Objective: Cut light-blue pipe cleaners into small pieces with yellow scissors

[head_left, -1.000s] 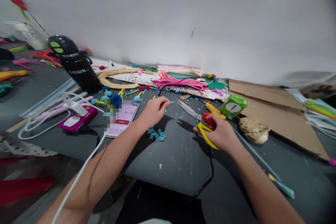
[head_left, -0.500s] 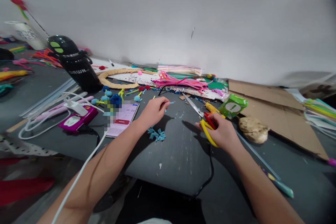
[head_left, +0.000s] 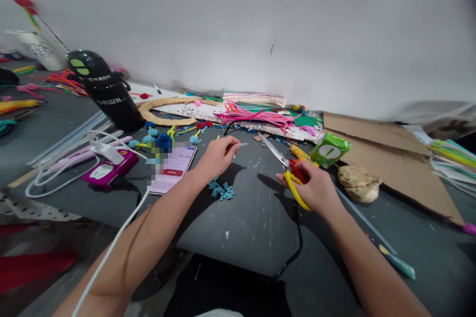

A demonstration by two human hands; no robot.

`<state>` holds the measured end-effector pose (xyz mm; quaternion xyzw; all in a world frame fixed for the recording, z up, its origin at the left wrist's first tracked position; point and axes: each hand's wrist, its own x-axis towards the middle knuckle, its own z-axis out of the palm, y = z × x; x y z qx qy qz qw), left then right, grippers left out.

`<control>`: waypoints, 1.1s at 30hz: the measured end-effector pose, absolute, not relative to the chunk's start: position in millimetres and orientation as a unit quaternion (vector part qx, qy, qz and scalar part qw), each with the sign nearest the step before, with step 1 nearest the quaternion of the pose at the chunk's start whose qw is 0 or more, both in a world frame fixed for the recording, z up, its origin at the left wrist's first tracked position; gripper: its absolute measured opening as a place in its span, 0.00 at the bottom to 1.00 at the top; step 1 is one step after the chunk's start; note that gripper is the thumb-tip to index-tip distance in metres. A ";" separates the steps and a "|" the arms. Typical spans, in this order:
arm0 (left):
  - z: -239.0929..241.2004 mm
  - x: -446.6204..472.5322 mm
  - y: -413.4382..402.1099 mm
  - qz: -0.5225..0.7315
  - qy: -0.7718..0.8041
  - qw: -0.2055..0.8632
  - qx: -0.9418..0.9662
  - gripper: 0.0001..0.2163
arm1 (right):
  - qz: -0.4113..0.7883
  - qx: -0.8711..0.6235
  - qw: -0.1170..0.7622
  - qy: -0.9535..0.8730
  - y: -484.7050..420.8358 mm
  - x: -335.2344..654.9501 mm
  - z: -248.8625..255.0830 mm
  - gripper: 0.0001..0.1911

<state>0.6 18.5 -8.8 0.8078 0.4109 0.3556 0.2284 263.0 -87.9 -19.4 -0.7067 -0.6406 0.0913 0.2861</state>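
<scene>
In the head view, we pinch a slim light-blue strip (head_left: 243, 144) between the fingertips of our left hand (head_left: 220, 154). Our right hand (head_left: 318, 187) grips metal scissors with red-and-yellow handles (head_left: 277, 152), their blades apart from the strip. Just nearer us than the left grip lies a small heap of light-blue cut pieces (head_left: 223, 191); just beyond the right grip, a green-and-white packet (head_left: 330, 150).
</scene>
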 end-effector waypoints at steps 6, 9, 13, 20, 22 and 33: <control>-8.2 1.6 16.5 0.363 0.405 0.247 0.802 0.09 | 0.082 -0.693 0.298 -0.651 -88.1 264.8 -19.7 0.20; -7.5 2.0 15.6 0.368 0.396 0.256 0.802 0.09 | 0.087 -0.697 0.308 -0.642 -87.6 265.4 -20.4 0.21; -6.6 2.4 14.9 0.364 0.391 0.250 0.808 0.10 | 0.103 -0.709 0.318 -0.621 -86.4 265.8 -22.0 0.24; -8.5 3.0 16.1 0.346 0.395 0.232 0.819 0.11 | 0.099 -0.706 0.312 -0.629 -86.9 267.8 -19.5 0.21; -9.8 2.7 17.4 0.346 0.402 0.228 0.817 0.11 | 0.098 -0.705 0.310 -0.630 -86.2 267.1 -20.0 0.21; -9.3 2.3 19.3 0.362 0.385 0.261 0.808 0.12 | 0.114 -0.690 0.308 -0.645 -85.5 275.9 -16.4 0.22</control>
